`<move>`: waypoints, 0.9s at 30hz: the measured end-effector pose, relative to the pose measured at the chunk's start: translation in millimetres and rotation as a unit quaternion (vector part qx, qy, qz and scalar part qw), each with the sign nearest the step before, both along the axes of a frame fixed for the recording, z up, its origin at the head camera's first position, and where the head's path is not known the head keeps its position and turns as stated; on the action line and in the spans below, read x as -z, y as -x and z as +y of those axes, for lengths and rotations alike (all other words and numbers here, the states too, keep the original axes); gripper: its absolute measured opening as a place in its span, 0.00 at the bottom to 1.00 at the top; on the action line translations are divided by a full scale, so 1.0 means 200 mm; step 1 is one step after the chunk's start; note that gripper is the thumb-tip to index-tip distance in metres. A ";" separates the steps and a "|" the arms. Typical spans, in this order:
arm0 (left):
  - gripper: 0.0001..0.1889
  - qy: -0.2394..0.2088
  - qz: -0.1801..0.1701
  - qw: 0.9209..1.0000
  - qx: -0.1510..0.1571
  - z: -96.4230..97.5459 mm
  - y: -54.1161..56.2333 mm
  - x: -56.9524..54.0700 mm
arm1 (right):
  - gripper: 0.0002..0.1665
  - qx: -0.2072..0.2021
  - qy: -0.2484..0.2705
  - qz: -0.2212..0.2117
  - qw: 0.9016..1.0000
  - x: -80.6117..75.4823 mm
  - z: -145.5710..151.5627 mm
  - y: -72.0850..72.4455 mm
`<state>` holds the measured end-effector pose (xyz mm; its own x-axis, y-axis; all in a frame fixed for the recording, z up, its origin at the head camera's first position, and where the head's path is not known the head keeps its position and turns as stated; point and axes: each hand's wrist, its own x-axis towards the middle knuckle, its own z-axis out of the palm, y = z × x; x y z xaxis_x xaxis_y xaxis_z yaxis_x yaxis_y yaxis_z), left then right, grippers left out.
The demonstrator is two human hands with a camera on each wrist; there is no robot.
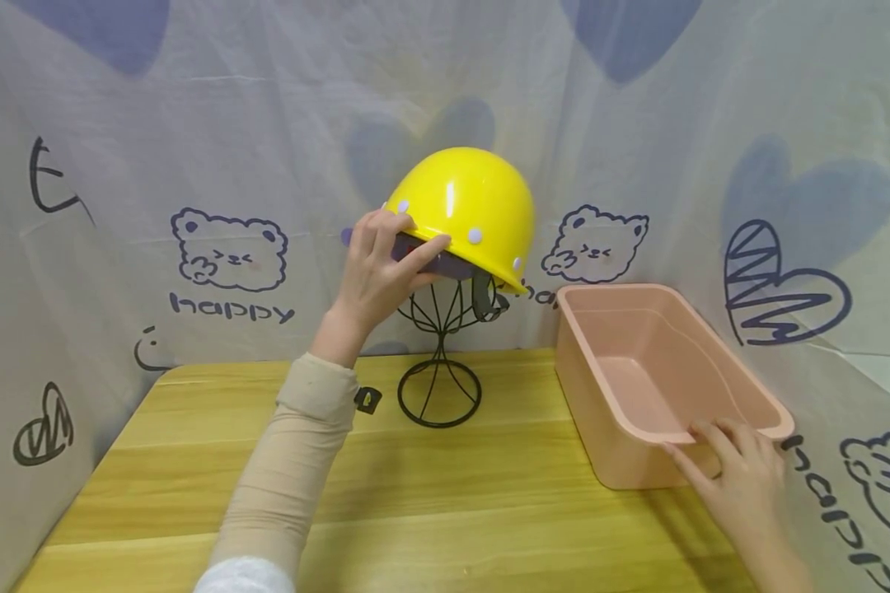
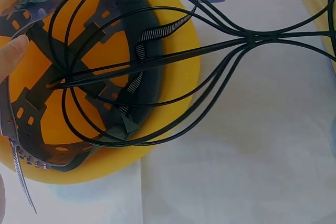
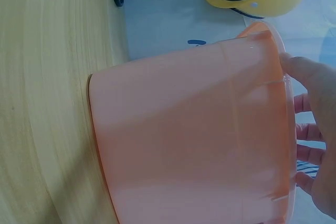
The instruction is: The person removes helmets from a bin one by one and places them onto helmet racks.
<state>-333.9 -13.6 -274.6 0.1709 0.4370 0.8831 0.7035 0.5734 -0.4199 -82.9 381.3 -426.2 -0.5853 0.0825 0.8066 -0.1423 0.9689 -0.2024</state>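
A yellow hard hat (image 1: 463, 193) sits tilted over a black wire stand (image 1: 441, 342). My left hand (image 1: 374, 268) grips the hat's lower edge at its left side, fingers on the outside near the dark headband (image 1: 445, 262). In the left wrist view, a fingertip (image 2: 13, 53) touches the inner harness, and the stand's wire loops reach into the hat. At the right, my right hand (image 1: 745, 478) holds the near rim of a pink plastic bin (image 1: 611, 449). The right wrist view has the thumb on the bin's outer side and the other fingers over the rim.
On the wooden table (image 1: 430, 511), a small black piece (image 1: 368, 400) shows beside the left forearm and left of the stand's base. White printed cloth (image 1: 230, 148) hangs behind and at both sides. The bin stands near the table's right side.
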 end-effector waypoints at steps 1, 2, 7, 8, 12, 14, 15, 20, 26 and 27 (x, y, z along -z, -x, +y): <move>0.33 0.001 0.000 1.000 -0.001 0.00 0.00 0.01 | 0.53 0.001 0.001 -0.002 1.000 0.00 0.00 0.00; 0.34 0.002 -0.001 1.000 -0.002 0.00 0.00 0.01 | 0.53 0.003 0.002 -0.004 1.000 0.00 0.00 0.00; 0.34 0.009 0.000 1.000 -0.010 -0.01 0.00 0.03 | 0.54 0.006 0.006 -0.011 1.000 0.00 0.00 0.00; 0.34 0.010 0.000 1.000 -0.010 -0.01 0.00 0.04 | 0.54 0.006 0.005 -0.011 1.000 0.00 0.00 0.00; 0.35 0.012 -0.002 1.000 -0.009 0.00 0.00 0.05 | 0.53 0.006 -0.001 -0.005 1.000 0.01 0.00 0.00; 0.35 0.013 -0.005 1.000 -0.009 0.00 0.00 0.06 | 0.53 0.008 -0.003 -0.002 1.000 0.01 0.00 0.00; 0.35 0.012 -0.006 1.000 -0.009 0.01 0.00 0.07 | 0.53 0.009 -0.004 0.000 1.000 0.01 0.01 0.00; 0.34 0.007 -0.009 1.000 -0.008 0.02 0.00 0.10 | 0.53 0.015 -0.004 -0.001 1.000 0.01 0.01 0.00; 0.34 -0.005 -0.003 1.000 -0.005 0.02 -0.01 0.15 | 0.53 0.016 -0.001 -0.009 1.000 0.01 0.00 0.00; 0.35 -0.008 -0.003 1.000 -0.004 0.02 -0.01 0.16 | 0.53 0.015 -0.003 -0.009 1.000 0.00 0.00 -0.01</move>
<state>-332.8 -9.2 -307.1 0.1613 0.4236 0.8914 0.7012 0.5863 -0.4055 -81.6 381.2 -426.9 -0.5963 0.0952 0.7971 -0.1091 0.9741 -0.1980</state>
